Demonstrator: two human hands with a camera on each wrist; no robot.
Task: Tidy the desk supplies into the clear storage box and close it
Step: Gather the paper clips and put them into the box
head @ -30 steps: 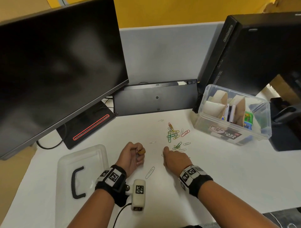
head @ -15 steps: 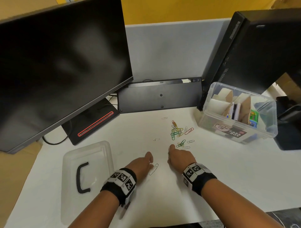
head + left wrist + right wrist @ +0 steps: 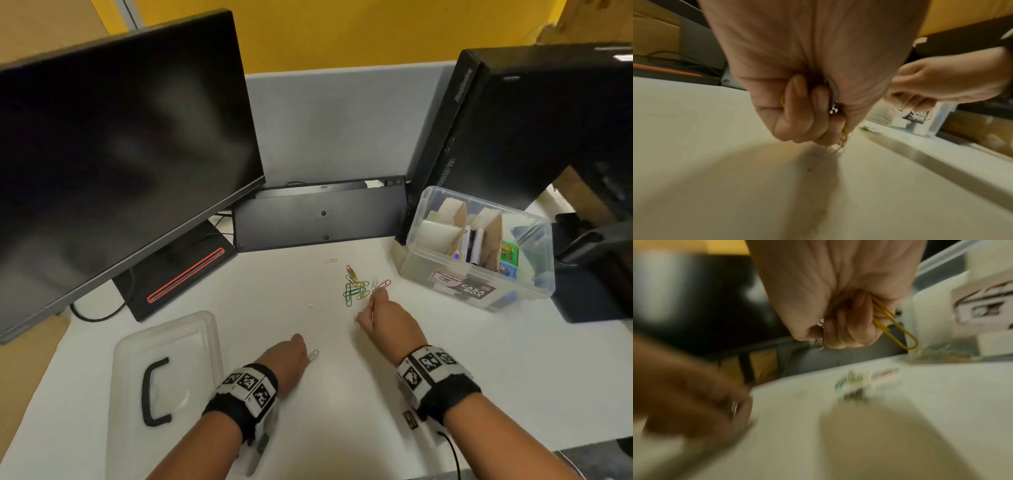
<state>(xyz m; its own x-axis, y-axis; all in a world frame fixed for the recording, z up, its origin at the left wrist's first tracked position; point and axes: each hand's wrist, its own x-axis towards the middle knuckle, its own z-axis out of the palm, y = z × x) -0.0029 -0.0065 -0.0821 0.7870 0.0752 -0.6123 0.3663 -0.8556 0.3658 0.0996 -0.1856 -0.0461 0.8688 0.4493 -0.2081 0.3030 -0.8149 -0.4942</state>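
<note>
Head view looks down on a white desk [image 3: 445,377] backed by a grey partition [image 3: 342,130] with a yellow wall [image 3: 342,31] above it. A dark monitor [image 3: 120,147] fills the far left, its stand [image 3: 178,274] marked with a red line; a black keyboard [image 3: 318,219] leans on edge against the partition, and a black computer tower [image 3: 513,130] stands at far right. The clear storage box [image 3: 534,281] sits open at the right, just in front of the tower, with cardboard dividers and small supplies inside. Its lid [image 3: 164,342] lies flat at near left, black handle up. Coloured paper clips [image 3: 356,287] are scattered mid-desk, left of the box. The left hand [image 3: 284,356] rests low on the desk, fingers curled round several clips, with a silver clip [image 3: 313,354] at its fingertips. The right hand [image 3: 387,318] is just near of the pile, fingers closed round a yellow clip [image 3: 894,324] and others.
</note>
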